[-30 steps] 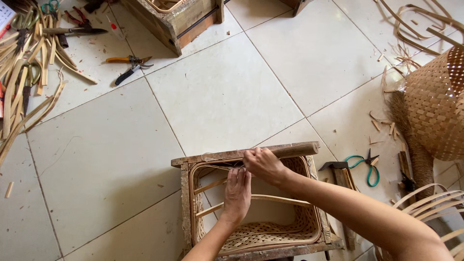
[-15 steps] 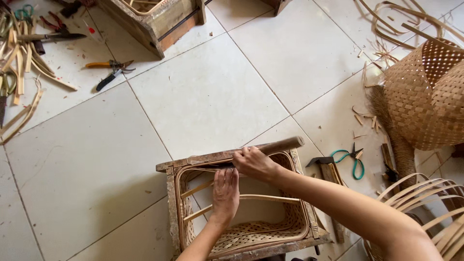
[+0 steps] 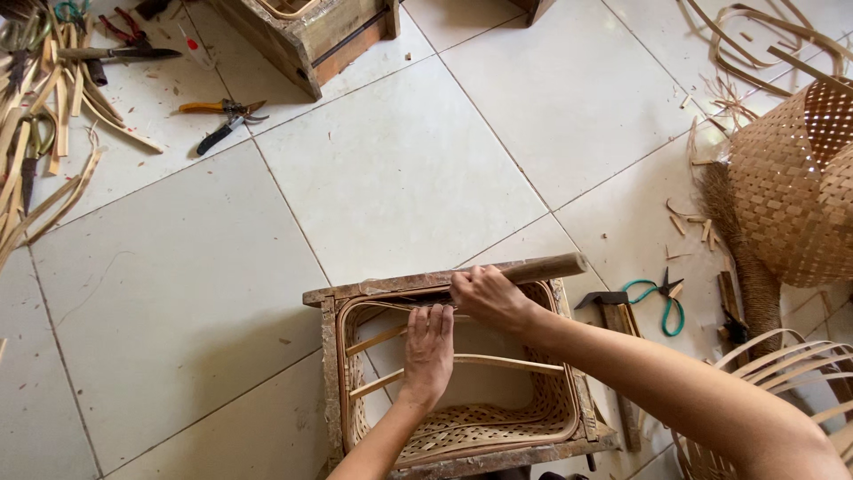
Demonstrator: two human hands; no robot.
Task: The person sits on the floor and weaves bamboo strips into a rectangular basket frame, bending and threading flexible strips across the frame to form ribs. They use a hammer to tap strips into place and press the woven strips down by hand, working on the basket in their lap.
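Both hands have barely shifted against the wooden frame (image 3: 444, 293) over the last second; it is mostly the view that has drifted, sliding the floor clutter up and to the left. So the work sits at the same spot on the frame's far rail.

Inside that frame sits a half-woven rattan basket (image 3: 480, 427), its rim pressed against the wood. At the far rail the right hand (image 3: 484, 298) is curled closed around something thin and dark; whether it is a blade or a strip, I cannot tell. Just nearer than the rail, the left hand (image 3: 428, 351) lies flat, fingers straight and together, palm down on the basket's rim and a cane cross-piece (image 3: 506, 362), gripping nothing.

Right of the frame lie a hammer (image 3: 609, 307) and green-handled scissors (image 3: 662, 298); farther right stands a tall woven basket (image 3: 791, 191). Beyond the frame, to the left, are orange-handled pruners (image 3: 222, 120) and a heap of cane strips (image 3: 35, 151). Straight beyond it stands another wooden box (image 3: 311, 31).
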